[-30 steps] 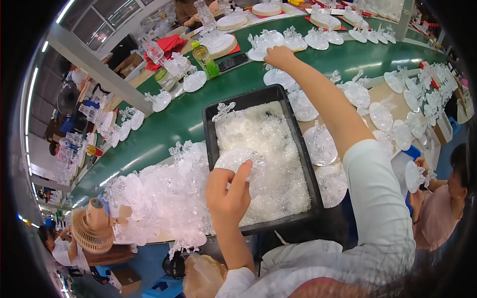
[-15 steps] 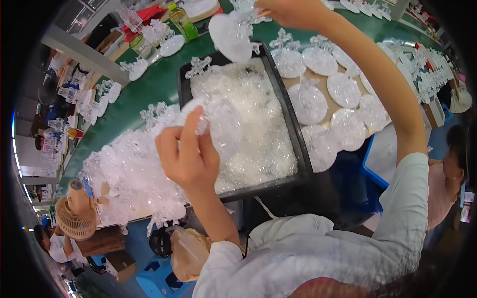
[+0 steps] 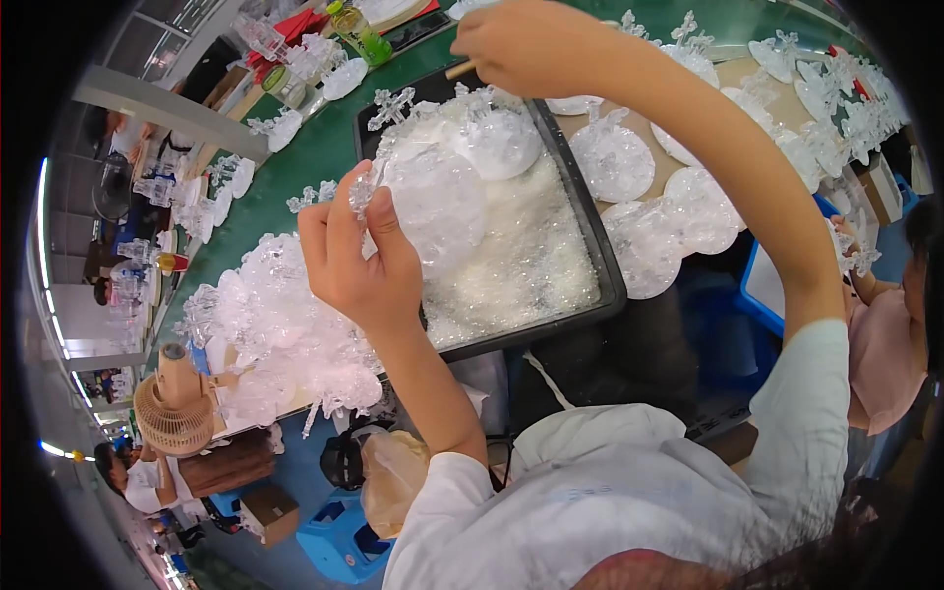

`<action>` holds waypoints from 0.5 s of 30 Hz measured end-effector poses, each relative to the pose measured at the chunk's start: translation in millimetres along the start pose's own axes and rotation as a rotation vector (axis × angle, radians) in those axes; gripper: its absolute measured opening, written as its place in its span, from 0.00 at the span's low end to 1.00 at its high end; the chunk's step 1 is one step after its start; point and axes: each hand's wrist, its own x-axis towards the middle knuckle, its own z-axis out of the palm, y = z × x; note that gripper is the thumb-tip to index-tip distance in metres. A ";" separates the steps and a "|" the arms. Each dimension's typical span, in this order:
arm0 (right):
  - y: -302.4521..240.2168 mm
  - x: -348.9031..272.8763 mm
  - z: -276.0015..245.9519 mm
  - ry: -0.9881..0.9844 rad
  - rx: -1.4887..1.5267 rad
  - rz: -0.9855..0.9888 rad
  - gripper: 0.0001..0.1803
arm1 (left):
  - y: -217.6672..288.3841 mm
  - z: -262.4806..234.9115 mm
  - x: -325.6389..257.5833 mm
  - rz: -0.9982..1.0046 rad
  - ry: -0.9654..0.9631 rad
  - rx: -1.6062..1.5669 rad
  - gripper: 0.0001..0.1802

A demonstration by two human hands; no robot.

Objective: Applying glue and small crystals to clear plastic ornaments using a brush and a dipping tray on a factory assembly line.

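My left hand (image 3: 354,256) pinches the knobbly clear end of a round, clear plastic disc (image 3: 433,211), held tilted over the black tray (image 3: 612,285). White glittery granules (image 3: 531,265) fill the tray. A second clear disc (image 3: 500,138), with a moulded clear ornament on it, rests on the granules at the far end, close to the first. Above the tray's far edge, my right hand (image 3: 526,49) has its fingers closed around a thin tan stick (image 3: 460,69); the stick's other end is hidden.
Similar clear pieces are heaped on the left (image 3: 285,334) and spread over a tan board (image 3: 664,123) on the right. A green-capped bottle (image 3: 359,34) stands at the back. At the left edge is a small fan (image 3: 175,413). Another person (image 3: 880,344) sits at the right.
My right hand has moved left and slightly down with the stick. The other disc, held up near it before, now rests in the tray. My left hand has tilted its disc toward me.
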 end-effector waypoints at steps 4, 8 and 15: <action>-71.2 -24.7 -83.4 0.294 0.844 0.601 0.07 | -7.3 -15.0 -2.6 -0.003 -0.034 0.034 0.09; -112.0 -96.9 -55.1 0.790 0.773 0.521 0.25 | -7.8 -17.0 -1.0 0.007 0.071 -0.062 0.12; -178.8 -123.1 -0.8 1.189 1.362 0.712 0.25 | -1.8 -9.3 -4.9 -0.010 0.094 -0.089 0.13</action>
